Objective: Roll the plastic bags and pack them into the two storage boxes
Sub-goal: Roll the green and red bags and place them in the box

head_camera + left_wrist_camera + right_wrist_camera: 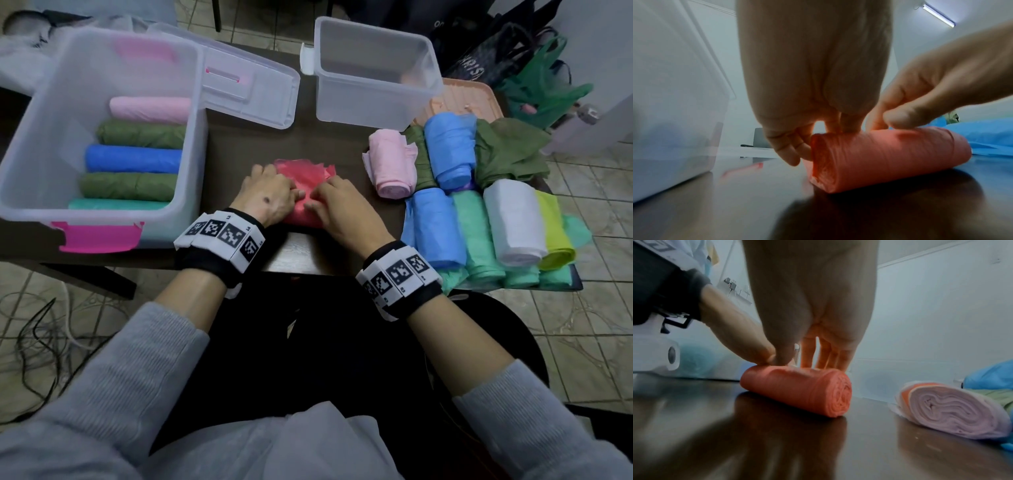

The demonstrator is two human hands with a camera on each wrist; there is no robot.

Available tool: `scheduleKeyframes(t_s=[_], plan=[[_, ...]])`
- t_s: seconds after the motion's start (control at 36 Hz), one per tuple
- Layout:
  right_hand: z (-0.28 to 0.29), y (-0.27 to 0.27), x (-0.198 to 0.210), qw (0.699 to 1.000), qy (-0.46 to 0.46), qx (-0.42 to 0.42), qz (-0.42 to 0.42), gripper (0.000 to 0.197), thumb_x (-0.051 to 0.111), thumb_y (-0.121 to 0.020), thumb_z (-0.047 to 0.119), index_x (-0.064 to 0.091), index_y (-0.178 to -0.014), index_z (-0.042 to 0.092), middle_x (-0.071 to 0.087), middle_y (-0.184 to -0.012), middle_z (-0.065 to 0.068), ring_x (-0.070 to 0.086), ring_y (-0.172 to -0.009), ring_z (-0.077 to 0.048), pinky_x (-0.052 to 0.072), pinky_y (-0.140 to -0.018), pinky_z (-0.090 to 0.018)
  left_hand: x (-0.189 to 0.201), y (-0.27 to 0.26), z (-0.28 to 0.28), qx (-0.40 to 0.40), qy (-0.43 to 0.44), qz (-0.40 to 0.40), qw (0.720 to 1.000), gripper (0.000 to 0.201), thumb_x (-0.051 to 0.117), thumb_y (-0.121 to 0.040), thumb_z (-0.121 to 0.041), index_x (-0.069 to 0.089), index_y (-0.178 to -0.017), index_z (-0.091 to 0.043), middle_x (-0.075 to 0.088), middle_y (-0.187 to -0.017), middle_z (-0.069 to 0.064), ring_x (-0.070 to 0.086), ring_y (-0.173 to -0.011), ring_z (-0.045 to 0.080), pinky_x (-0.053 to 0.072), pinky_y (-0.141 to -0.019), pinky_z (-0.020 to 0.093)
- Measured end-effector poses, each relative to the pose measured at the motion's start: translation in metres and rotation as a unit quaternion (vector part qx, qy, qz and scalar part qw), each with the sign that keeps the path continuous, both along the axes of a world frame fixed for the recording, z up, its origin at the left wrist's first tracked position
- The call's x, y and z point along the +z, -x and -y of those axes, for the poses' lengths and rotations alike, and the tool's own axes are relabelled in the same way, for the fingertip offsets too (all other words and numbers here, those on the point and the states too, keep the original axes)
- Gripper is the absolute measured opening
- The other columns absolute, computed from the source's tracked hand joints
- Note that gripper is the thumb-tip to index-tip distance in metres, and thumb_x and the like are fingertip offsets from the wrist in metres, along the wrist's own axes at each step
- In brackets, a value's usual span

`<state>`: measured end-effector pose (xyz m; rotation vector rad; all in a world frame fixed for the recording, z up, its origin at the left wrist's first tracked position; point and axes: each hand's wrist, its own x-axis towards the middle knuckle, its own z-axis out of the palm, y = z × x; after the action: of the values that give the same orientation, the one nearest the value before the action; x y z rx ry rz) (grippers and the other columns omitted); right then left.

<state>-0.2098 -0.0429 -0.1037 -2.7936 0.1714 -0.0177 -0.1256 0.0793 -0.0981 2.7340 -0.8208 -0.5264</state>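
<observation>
Left hand [270,195] fingers [791,151] and right hand [337,205] fingers [826,353] curl onto the red bag roll [879,159], pinching it at table [239,147] centre, unrolled tail on the far side. Large box [30,164] left holds five rolls; small box [373,102] far right. More rolls [479,226] lie right.

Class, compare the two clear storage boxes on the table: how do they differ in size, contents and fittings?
The left box is wider and shallower; the right box is smaller and deeper. The left box holds five rolled bags in a row: pink, green, blue, green and teal. The right box has no rolls showing inside. The left box has a bright pink latch on its near rim; the right box shows none. Both are translucent plastic, open-topped, on the dark table.
</observation>
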Motion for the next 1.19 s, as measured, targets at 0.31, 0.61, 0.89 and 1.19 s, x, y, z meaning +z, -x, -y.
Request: scheduleKeyframes(t_s=[0.31,0.61,0.89,1.19], plan=[[0.004,0.002,0.004,0.999,-0.004,0.017,-0.032,0.046,0.07,-0.081,0.025,0.052,-0.12,0.008,0.057,-0.119,-0.012,0.049,-0.109,-0.029,0.042,-0.09,-0.036,0.008,0.001,-0.003,0.03,0.168,0.038,0.985,0.022,0.062,-0.09,-0.026,0.071,-0.101,-0.01,0.059,-0.11,0.014,0.052,-0.11,0.029,0.043,-0.091,0.04],[0.02,-0.023,0.024,0.978,-0.082,0.055,-0.184,0.036,0.054,-0.094,0.03,0.059,-0.123,0.01,0.062,-0.11,-0.006,0.057,-0.096,-0.022,0.033,-0.076,-0.021,0.003,-0.001,-0.016,0.048,0.182,-0.068,0.98,0.022,0.057,-0.091,-0.033,0.069,-0.105,-0.02,0.066,-0.111,0.007,0.058,-0.106,0.021,0.043,-0.089,0.029],[0.015,-0.037,0.022,0.972,-0.066,0.005,-0.224,0.095,0.076,-0.061,0.062,0.037,-0.136,0.018,0.045,-0.134,-0.007,0.04,-0.124,-0.024,0.038,-0.104,-0.039,0.003,-0.001,-0.017,0.048,0.184,-0.087,0.978,0.022,0.058,-0.09,-0.032,0.07,-0.105,-0.022,0.068,-0.108,0.006,0.06,-0.102,0.02,0.044,-0.086,0.027],[-0.001,-0.018,0.008,0.99,-0.001,0.056,-0.126,0.062,0.058,-0.084,0.056,0.05,-0.12,0.007,0.048,-0.116,-0.015,0.046,-0.112,-0.029,0.036,-0.094,-0.036,0.004,-0.001,-0.014,0.055,0.199,-0.087,0.975,0.02,0.055,-0.092,-0.03,0.07,-0.099,-0.02,0.069,-0.101,0.006,0.06,-0.098,0.019,0.044,-0.084,0.027]])
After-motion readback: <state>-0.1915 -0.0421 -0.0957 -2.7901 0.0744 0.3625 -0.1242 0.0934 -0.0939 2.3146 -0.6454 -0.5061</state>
